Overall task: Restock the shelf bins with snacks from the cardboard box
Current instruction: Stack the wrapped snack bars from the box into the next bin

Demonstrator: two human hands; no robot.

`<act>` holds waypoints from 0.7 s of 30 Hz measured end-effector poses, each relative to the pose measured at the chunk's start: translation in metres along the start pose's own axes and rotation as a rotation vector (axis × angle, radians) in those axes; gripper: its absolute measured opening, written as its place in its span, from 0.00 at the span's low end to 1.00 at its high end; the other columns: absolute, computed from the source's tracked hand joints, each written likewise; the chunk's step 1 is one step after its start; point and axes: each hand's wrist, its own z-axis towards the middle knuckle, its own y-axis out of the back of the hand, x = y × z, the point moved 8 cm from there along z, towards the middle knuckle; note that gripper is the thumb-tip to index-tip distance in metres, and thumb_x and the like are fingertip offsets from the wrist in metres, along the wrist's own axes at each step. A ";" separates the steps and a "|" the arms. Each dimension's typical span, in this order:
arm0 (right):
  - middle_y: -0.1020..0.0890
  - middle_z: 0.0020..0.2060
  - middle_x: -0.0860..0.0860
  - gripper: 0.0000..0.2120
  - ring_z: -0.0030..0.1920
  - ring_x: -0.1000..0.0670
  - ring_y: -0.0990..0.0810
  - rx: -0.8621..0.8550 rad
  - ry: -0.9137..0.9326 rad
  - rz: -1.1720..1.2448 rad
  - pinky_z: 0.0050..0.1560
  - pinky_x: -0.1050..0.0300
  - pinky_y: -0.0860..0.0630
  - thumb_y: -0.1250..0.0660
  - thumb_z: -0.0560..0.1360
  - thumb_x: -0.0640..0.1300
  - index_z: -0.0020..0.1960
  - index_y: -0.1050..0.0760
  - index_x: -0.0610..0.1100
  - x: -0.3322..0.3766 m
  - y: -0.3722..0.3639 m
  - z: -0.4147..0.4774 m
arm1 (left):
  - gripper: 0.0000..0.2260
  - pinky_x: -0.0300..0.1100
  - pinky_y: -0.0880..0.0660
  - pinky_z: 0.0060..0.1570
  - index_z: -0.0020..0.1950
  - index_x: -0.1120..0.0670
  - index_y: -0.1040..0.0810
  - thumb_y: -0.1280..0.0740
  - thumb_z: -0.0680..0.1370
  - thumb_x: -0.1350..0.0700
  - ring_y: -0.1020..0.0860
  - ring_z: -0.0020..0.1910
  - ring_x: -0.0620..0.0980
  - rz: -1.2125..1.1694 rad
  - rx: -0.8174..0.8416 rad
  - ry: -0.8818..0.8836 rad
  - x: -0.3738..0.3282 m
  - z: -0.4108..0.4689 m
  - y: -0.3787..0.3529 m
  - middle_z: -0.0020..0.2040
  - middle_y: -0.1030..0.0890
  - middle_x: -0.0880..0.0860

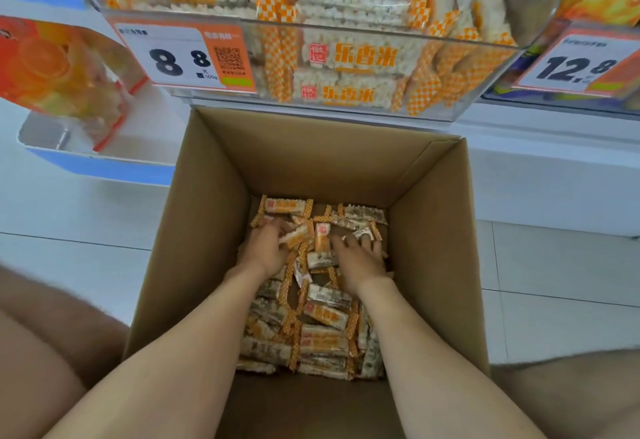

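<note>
Down in the open cardboard box (pixel 207 217), both of the person's bare forearms reach to the bottom, where a loose layer of snack bars (pixel 323 338) in orange-and-white checked wrappers covers most of the base. The left hand (pixel 266 248) lies on the far left of the pile with its fingers curled round a few of the bars. The right hand (pixel 358 258) sits just beside it, palm down, its fingers spread and pushed in among the wrappers, with one bar standing upright between the two hands. Above the box's far edge, a clear shelf bin (pixel 381 32) is packed with the same bars, and a price tag (pixel 183 57) reading 8.8 is fixed to its front. A second price tag (pixel 575 68) reading 12.8 hangs on the bin to the right, and an orange bag (pixel 59 68) sits in a tray to the left.
</note>
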 end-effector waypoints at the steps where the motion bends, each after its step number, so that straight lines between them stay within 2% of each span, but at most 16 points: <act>1: 0.32 0.75 0.42 0.33 0.74 0.34 0.39 -0.031 -0.001 -0.035 0.72 0.38 0.41 0.35 0.77 0.31 0.78 0.36 0.51 0.002 0.001 -0.001 | 0.16 0.54 0.21 0.62 0.63 0.44 0.22 0.30 0.79 0.59 0.21 0.65 0.57 -0.006 0.007 0.003 0.000 -0.001 0.000 0.64 0.19 0.52; 3: 0.30 0.70 0.42 0.22 0.71 0.36 0.37 -0.038 -0.009 -0.092 0.71 0.38 0.40 0.35 0.77 0.34 0.69 0.25 0.49 0.004 -0.001 -0.004 | 0.13 0.53 0.21 0.62 0.63 0.46 0.21 0.30 0.80 0.57 0.21 0.65 0.56 -0.004 0.030 0.012 -0.001 -0.004 0.001 0.65 0.19 0.53; 6: 0.27 0.69 0.45 0.20 0.74 0.38 0.37 -0.012 -0.008 -0.013 0.73 0.37 0.41 0.32 0.78 0.36 0.68 0.25 0.49 0.005 -0.007 -0.006 | 0.11 0.50 0.21 0.61 0.64 0.47 0.20 0.30 0.82 0.55 0.21 0.63 0.56 -0.041 0.006 0.024 0.001 -0.006 0.006 0.66 0.20 0.53; 8: 0.22 0.64 0.47 0.17 0.73 0.40 0.33 -0.045 0.015 0.116 0.72 0.38 0.40 0.31 0.79 0.40 0.66 0.27 0.49 0.004 -0.002 -0.011 | 0.11 0.48 0.21 0.60 0.63 0.46 0.20 0.30 0.82 0.57 0.21 0.62 0.57 -0.086 -0.025 0.045 -0.002 -0.010 0.014 0.66 0.20 0.54; 9: 0.20 0.59 0.48 0.15 0.70 0.41 0.29 -0.087 0.024 0.180 0.71 0.39 0.39 0.32 0.80 0.43 0.65 0.29 0.48 0.002 0.004 -0.015 | 0.10 0.47 0.21 0.57 0.61 0.46 0.21 0.30 0.82 0.58 0.21 0.61 0.56 -0.118 -0.036 0.057 -0.004 -0.013 0.019 0.65 0.20 0.53; 11: 0.19 0.47 0.51 0.12 0.56 0.42 0.21 -0.204 0.036 0.296 0.69 0.40 0.35 0.36 0.82 0.46 0.64 0.34 0.47 -0.004 0.022 -0.026 | 0.09 0.45 0.21 0.47 0.58 0.47 0.21 0.31 0.82 0.60 0.20 0.57 0.56 -0.200 -0.034 0.071 -0.012 -0.018 0.027 0.64 0.21 0.53; 13: 0.19 0.41 0.53 0.09 0.44 0.44 0.20 -0.332 0.059 0.373 0.64 0.43 0.32 0.38 0.83 0.46 0.59 0.37 0.48 -0.008 0.042 -0.039 | 0.10 0.44 0.21 0.42 0.58 0.50 0.19 0.34 0.82 0.62 0.19 0.53 0.54 -0.330 0.022 0.096 -0.024 -0.026 0.034 0.63 0.22 0.52; 14: 0.20 0.41 0.53 0.08 0.42 0.45 0.22 -0.380 0.066 0.393 0.60 0.46 0.31 0.38 0.83 0.46 0.58 0.37 0.49 -0.009 0.052 -0.046 | 0.11 0.46 0.18 0.45 0.58 0.50 0.18 0.35 0.82 0.63 0.18 0.53 0.54 -0.422 0.064 0.115 -0.031 -0.031 0.036 0.63 0.23 0.51; 17: 0.23 0.46 0.53 0.10 0.48 0.45 0.23 -0.515 0.102 0.383 0.50 0.51 0.35 0.33 0.82 0.44 0.55 0.35 0.51 -0.007 0.084 -0.069 | 0.13 0.53 0.17 0.56 0.59 0.53 0.16 0.39 0.84 0.62 0.17 0.52 0.56 -0.710 0.174 0.173 -0.054 -0.047 0.045 0.63 0.20 0.55; 19: 0.22 0.47 0.53 0.14 0.49 0.45 0.22 -0.590 0.146 0.354 0.47 0.52 0.36 0.27 0.78 0.42 0.50 0.34 0.52 -0.003 0.103 -0.083 | 0.13 0.51 0.20 0.49 0.59 0.57 0.16 0.40 0.84 0.61 0.18 0.48 0.55 -0.856 0.233 0.179 -0.072 -0.059 0.057 0.57 0.16 0.59; 21: 0.20 0.46 0.54 0.19 0.48 0.46 0.20 -0.627 0.171 0.348 0.46 0.52 0.32 0.22 0.73 0.43 0.47 0.34 0.55 -0.001 0.118 -0.093 | 0.13 0.45 0.22 0.43 0.59 0.59 0.16 0.40 0.84 0.60 0.18 0.45 0.53 -0.938 0.264 0.174 -0.085 -0.072 0.075 0.53 0.16 0.61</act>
